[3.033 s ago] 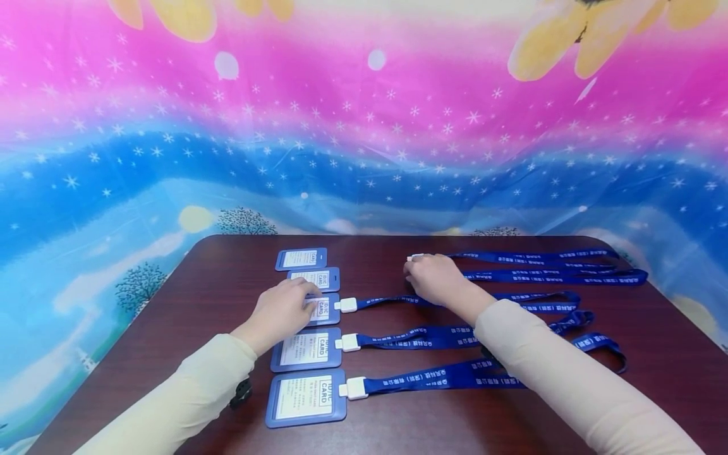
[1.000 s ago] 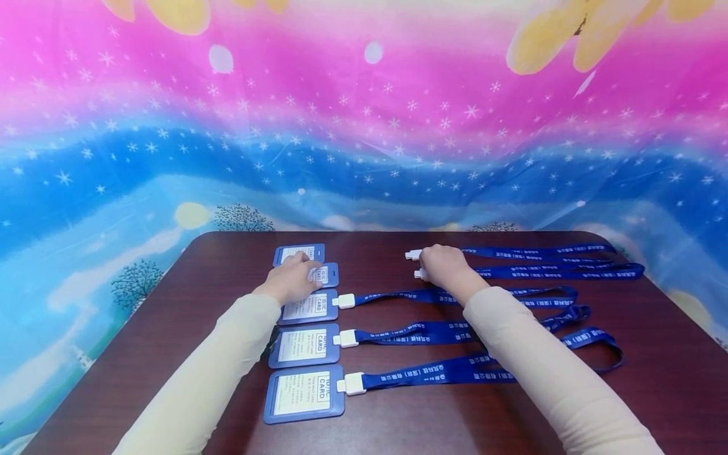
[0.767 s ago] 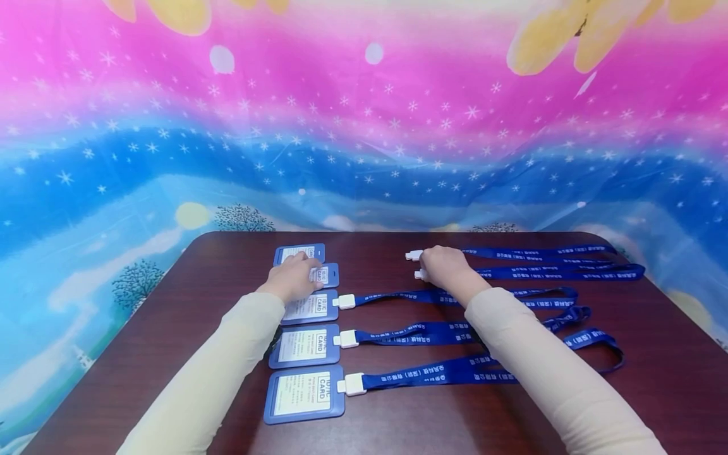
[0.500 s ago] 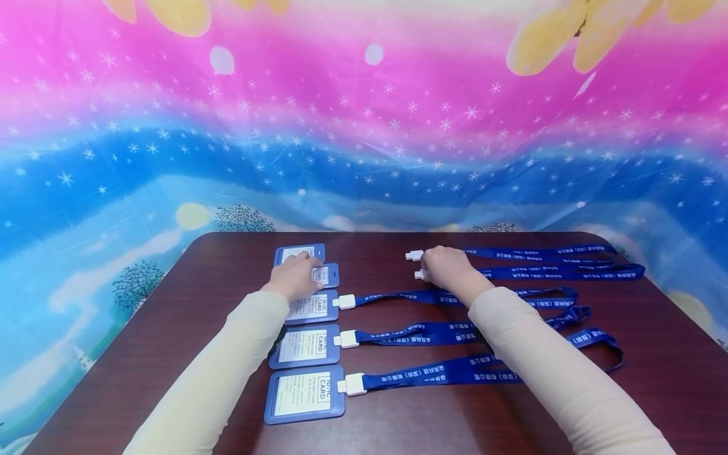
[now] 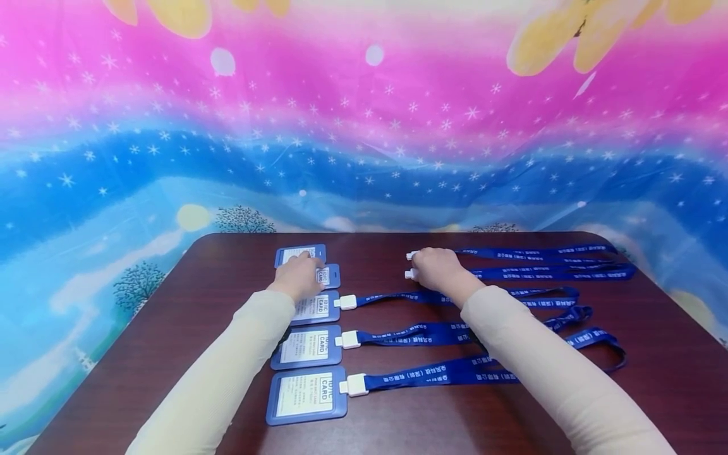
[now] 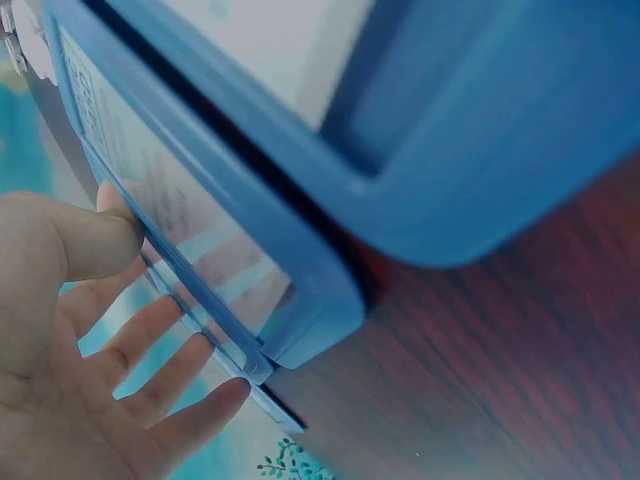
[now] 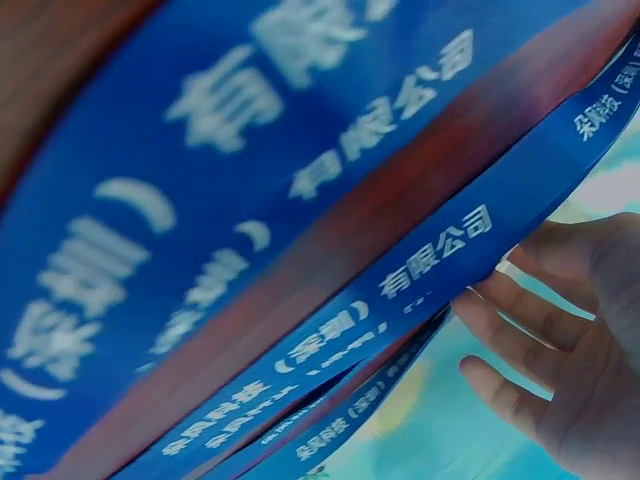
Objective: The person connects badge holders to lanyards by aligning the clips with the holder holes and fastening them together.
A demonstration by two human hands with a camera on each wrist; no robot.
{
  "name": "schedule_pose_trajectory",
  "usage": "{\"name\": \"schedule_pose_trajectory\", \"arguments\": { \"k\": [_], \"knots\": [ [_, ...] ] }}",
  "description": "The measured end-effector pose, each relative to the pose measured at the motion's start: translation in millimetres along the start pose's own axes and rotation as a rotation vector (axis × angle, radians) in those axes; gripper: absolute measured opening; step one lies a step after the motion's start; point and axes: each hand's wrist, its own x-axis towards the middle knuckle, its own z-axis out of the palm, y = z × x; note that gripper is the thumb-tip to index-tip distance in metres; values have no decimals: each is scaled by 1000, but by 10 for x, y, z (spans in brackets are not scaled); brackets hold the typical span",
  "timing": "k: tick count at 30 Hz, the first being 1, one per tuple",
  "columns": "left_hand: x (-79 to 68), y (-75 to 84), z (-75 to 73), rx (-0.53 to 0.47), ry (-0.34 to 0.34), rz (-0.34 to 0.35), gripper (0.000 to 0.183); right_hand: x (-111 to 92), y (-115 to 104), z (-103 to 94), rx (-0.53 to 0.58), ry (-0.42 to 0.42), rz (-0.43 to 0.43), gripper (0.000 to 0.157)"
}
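My left hand (image 5: 297,276) lies over the second blue badge holder (image 5: 331,275) from the back, thumb at its near edge and fingers towards its far edge. In the left wrist view the thumb (image 6: 105,240) meets the holder's side. My right hand (image 5: 440,273) pinches a blue lanyard (image 5: 529,273) close behind its white clip (image 5: 409,274); the fingertips partly hide the strap. Beyond it lies another lanyard (image 5: 529,254), whose clip (image 5: 412,256) is beside the knuckles. The rearmost badge holder (image 5: 289,253) is partly covered by the left fingers.
Nearer me, three badge holders (image 5: 340,393) are joined by white clips (image 5: 357,385) to lanyards (image 5: 421,373) stretching right. My right forearm (image 5: 529,341) crosses over those straps. A patterned cloth (image 5: 364,158) hangs behind the dark wooden table (image 5: 398,430).
The left hand went from the third holder back to the second from the rear. The right hand came nearer to me onto another lanyard and has just drawn it slightly left.
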Motion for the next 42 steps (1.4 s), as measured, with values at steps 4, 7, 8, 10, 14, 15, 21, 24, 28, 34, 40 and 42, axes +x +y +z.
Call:
{"name": "schedule_pose_trajectory", "arguments": {
  "k": [4, 7, 8, 10, 14, 15, 21, 24, 28, 34, 40, 42],
  "knots": [
    [20, -12, 12, 5, 1, -4, 50, 47, -75, -13, -8, 0, -23, 15],
    [31, -20, 24, 3, -3, -4, 51, 86, -134, -8, -20, -4, -34, 14],
    [30, -23, 23, 1, -4, -5, 51, 99, -157, -8, -20, -4, -36, 14],
    [29, -26, 17, -1, -6, -5, 51, 131, -210, -8, -28, -5, -39, 15],
    [32, -30, 7, -4, -4, 5, 50, 206, -330, -13, -43, -5, -47, 17],
    [37, -30, 6, -3, -5, 8, 50, 228, -361, -10, -50, -4, -51, 17],
    [46, -28, 2, -7, -9, 11, 50, 355, -555, 0, -91, 5, -91, 20],
    [38, -29, -2, -18, -6, 4, 50, 413, -654, 2, -106, 18, -107, 21],
    [37, -42, 2, -19, -3, 3, 49, 473, -778, 4, -126, 21, -118, 21],
    [37, -43, 7, -19, -11, 5, 49, 514, -923, 6, -146, 22, -124, 24],
    [28, -52, -1, -21, -15, 6, 49, 540, -1032, 6, -142, 28, -131, 27],
    [34, -53, -3, -23, -19, 7, 49, 549, -1060, 12, -147, 31, -134, 28]
  ]
}}
